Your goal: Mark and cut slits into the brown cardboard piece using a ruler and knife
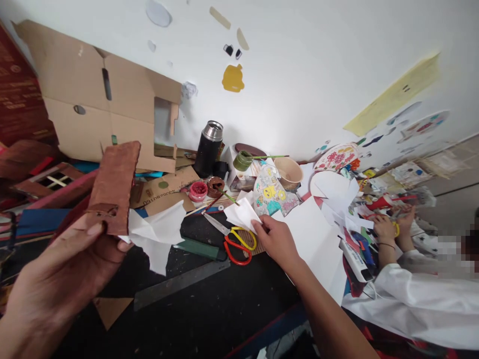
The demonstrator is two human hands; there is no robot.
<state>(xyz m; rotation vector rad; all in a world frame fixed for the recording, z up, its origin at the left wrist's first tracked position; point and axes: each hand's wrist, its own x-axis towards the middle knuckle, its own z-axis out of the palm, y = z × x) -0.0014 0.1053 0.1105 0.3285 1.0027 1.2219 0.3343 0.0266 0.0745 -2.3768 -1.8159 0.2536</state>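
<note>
My left hand (80, 269) is closed on a brown-painted cardboard piece (115, 182), held upright at the left, with a small brown folded strip (104, 211) near my thumb. A crumpled white paper (157, 234) hangs just beside that hand; whether my fingers pinch it too is hard to see. My right hand (279, 239) pinches a folded white paper (245, 212) over the middle of the table. Below that paper lie scissors (239, 244) with one red and one yellow handle. A green strip (200, 248) and a ruler (181, 284) lie on the black tabletop (239, 309).
Behind stand a black thermos (208, 149), a red paint jar (198, 190), a brown paint jar (216, 186), a green jar (242, 160) and a paper bowl (289, 171). Cut cardboard (130, 99) leans on the wall. At right, another person's hands (385, 232) hold scissors.
</note>
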